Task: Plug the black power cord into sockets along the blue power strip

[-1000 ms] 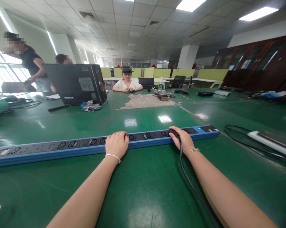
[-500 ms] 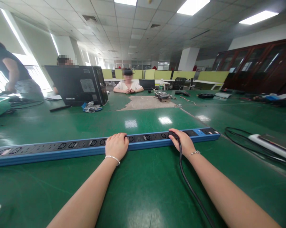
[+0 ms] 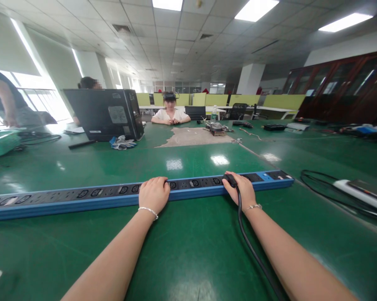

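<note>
So the black plug [image 3: 230,180] is pinched by the right hand [image 3: 244,191] at the blue power strip [image 3: 194,192], gripped by the curled left hand [image 3: 154,195], steady bracing needed.

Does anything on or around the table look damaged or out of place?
Yes: beyond the blue power strip, the green tabletop has a ragged-edged patch where its covering seems torn away. The strip, the left hand on it, and the right hand holding the black plug show nothing odd.
</note>
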`<state>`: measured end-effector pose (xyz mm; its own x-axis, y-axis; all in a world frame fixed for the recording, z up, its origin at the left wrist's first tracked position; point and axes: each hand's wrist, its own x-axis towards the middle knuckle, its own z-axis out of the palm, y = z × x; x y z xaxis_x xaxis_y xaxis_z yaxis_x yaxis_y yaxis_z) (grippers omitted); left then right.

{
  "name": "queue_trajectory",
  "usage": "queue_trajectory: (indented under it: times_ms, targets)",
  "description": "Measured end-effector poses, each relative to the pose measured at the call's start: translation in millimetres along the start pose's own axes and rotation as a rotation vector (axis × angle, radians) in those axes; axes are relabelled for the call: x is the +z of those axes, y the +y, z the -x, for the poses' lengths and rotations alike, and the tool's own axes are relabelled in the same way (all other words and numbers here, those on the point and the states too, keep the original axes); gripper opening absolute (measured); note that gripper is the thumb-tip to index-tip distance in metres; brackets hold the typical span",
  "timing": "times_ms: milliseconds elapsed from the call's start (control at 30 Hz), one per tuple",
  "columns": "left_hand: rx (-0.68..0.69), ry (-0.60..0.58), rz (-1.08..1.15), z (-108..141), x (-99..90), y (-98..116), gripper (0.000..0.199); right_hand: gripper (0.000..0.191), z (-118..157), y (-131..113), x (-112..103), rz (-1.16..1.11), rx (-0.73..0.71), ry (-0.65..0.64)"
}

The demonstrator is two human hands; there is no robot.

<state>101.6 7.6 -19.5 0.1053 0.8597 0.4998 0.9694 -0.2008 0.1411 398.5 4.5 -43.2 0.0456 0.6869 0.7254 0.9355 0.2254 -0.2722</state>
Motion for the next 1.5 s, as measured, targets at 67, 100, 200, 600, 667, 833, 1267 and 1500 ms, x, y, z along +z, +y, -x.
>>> queue_trajectory:
  times_ms: [67,100,200,600,667,833,1267,1500]
  targets:
    - [-0.003,0.002,0.001,0.1,0.1,0.2,0.032,0.029,0.4,0.2,-0.9,-0.016,-0.005,-0.009]
    - [-0.005,0.003,0.000,0.2,0.1,0.2,0.032,0.030,0.3,-0.2,-1.5,-0.031,0.001,-0.016]
    - [-0.011,0.000,-0.001,0.1,-0.1,0.3,0.032,0.035,-2.4,-0.1,-3.9,-0.128,0.113,0.030]
    - [-0.006,-0.016,-0.012,-0.5,0.0,0.0,0.033,0.046,-5.0,94.6,-38.7,-0.193,0.663,0.305]
    - [-0.001,-0.014,-0.006,-0.6,-0.2,-0.2,0.033,0.047,-4.3,98.1,-40.2,-0.177,0.659,0.273]
    - [-0.005,-0.032,-0.003,-1.2,-1.6,0.8,0.033,0.043,-6.4,95.3,-35.9,-0.141,0.586,0.192]
    - [0.004,-0.017,0.001,-0.3,-1.2,0.2,0.033,0.034,-7.4,96.9,-35.2,-0.215,0.601,0.131]
    - [0.007,-0.014,-0.011,-0.4,-0.5,-0.4,0.033,0.031,-6.8,97.7,-32.1,-0.132,0.548,0.080]
